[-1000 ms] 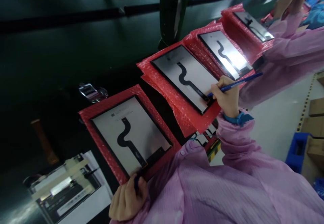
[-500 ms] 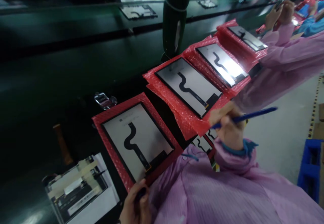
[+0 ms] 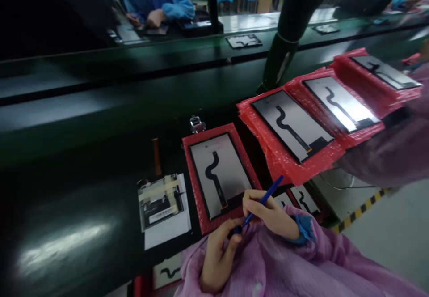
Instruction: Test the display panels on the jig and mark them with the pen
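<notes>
My right hand grips a slim blue pen, one end pointing down and left toward my left hand. Between the thumb and fingers of my left hand is a small dark cap; the pen's lower end meets or nearly meets it, and I cannot tell which. Just beyond both hands lies a display panel with a black S-shaped flex cable. The panel rests on a red bubble-wrap sheet.
To the right, several similar panels lie on red bubble wrap. An opened device sits on white paper at left, near an orange-brown strip. A dark green post rises behind. A person in blue works opposite.
My right hand has brought the pen left and down to the cap in my left hand. The camera view has turned, so the panels and bench appear shifted.
</notes>
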Available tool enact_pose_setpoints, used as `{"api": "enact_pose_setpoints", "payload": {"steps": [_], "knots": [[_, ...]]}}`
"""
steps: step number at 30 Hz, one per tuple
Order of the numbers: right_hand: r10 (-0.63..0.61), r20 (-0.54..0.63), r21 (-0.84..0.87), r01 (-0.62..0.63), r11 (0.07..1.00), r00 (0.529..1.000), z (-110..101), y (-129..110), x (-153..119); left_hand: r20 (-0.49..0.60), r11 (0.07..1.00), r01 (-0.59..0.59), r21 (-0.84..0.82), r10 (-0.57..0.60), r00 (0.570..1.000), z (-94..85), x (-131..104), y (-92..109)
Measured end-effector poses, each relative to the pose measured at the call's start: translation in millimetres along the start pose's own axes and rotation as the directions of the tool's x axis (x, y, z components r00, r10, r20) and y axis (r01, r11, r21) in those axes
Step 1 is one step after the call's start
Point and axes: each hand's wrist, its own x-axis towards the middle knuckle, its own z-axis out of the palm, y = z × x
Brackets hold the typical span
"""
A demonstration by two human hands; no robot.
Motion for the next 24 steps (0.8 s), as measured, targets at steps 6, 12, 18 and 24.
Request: {"api": "enact_pose_setpoints", "payload": {"steps": [6, 12, 18, 24], "knots": [[-0.065, 0.135, -0.111, 0.081, 0.991, 0.989, 10, 3, 5, -0.046, 0.987, -0.131, 0.095, 0.136, 0.99, -5.7, -12, 2], [-0.111, 0.302, -0.225, 0.184, 0.957, 0.947, 27, 4, 13, -0.105, 0.999, -0.031, 0.039, 0.035, 0.994, -6.5, -28, 4], [-0.143, 0.487, -0.275, 0.306, 0.911, 0.862, 41, 1, 18, -0.172, 0.99, 0.062, -0.13, -0.084, 0.981, -2.5, -33, 14], [-0.076, 0.542, -0.271, 0.259, 0.927, 0.837, 48, -11, 42, -0.306, 1.0, 0.004, -0.004, -0.006, 0.952, -3.8, -24, 3]]}}
